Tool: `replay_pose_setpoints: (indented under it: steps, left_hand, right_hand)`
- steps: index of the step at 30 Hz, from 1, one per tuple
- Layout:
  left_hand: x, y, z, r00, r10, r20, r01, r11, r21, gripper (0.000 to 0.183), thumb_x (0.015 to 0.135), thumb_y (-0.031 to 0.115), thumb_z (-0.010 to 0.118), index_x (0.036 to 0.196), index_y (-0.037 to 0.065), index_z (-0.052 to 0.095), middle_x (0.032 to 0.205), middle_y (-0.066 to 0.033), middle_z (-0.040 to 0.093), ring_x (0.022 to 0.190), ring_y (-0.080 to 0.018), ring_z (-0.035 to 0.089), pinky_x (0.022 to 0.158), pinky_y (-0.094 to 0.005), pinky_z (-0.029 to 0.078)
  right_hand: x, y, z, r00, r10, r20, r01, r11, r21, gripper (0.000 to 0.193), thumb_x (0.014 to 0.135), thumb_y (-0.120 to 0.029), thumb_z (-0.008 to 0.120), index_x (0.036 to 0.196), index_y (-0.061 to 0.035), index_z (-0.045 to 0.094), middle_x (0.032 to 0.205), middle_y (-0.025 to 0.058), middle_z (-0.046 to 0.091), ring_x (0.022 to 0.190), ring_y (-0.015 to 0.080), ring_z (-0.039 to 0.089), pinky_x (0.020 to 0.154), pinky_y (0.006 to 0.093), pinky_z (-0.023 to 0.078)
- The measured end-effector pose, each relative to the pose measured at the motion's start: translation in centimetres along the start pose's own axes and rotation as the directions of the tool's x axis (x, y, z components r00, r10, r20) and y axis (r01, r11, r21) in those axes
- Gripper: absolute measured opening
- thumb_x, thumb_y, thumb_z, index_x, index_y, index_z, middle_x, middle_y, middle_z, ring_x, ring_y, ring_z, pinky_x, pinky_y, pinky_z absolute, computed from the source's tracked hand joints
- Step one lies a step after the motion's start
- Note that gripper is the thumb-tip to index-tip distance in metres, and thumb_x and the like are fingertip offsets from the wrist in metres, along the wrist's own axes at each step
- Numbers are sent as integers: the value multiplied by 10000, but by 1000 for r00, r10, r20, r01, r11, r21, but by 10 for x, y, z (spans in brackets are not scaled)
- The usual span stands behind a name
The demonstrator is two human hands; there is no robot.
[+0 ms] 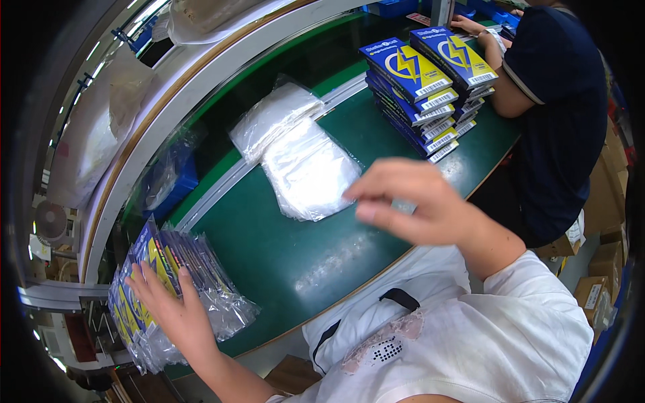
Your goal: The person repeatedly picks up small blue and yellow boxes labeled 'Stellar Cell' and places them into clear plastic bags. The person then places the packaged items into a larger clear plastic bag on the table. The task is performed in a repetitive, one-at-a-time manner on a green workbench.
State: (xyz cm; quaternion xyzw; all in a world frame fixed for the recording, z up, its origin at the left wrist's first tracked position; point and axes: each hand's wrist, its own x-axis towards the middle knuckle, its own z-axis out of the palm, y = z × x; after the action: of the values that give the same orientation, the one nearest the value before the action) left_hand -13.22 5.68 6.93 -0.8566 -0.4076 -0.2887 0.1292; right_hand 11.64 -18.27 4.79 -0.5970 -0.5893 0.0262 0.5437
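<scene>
On the left, my left hand [168,309] lies with fingers spread against a row of blue-and-yellow boxes in clear plastic bags [201,269]. The bagged boxes stand packed together, their loose bag ends bunched toward me. My right hand [416,205] hovers at the near right corner of a pile of clear plastic bags [309,171]. Its thumb and curled fingers are a little apart and slightly blurred, with nothing visible between them. Whether the fingertips touch the bags I cannot tell. Beyond that hand, unbagged blue-and-yellow boxes [406,67] stand in two tall stacks.
The green tabletop [336,248] has a metal rail [222,185] running along it. Behind the rail sits a blue bin [178,181] with plastic in it. A co-worker in a dark shirt [557,101] works at the right. Cardboard boxes [598,289] are on the floor there.
</scene>
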Motion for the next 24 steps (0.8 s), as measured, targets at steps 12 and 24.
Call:
replay_pose_setpoints:
  steps: [12,24]
  left_hand:
    - [-30,131,65,775,631,19,-500,632,-592,214,754,25,662,962,59,694,1082,-89,629,1082,-300,544,944,-415,395]
    - [-19,137,76,884,454,112,-220,615,-757,220,834,-1,597,1047,5,650,928,-139,554,854,-304,570,767,-392,470]
  right_hand:
    - [47,76,-70,945,235,-227,-306,397,-865,604,810,-288,686,1241,91,499,1289,270,495,1224,396,461,1038,396,364]
    - [42,37,-52,885,151,-441,-393,749,-533,544,671,-291,736,1161,-104,591,1133,187,556,1010,327,545,904,431,419]
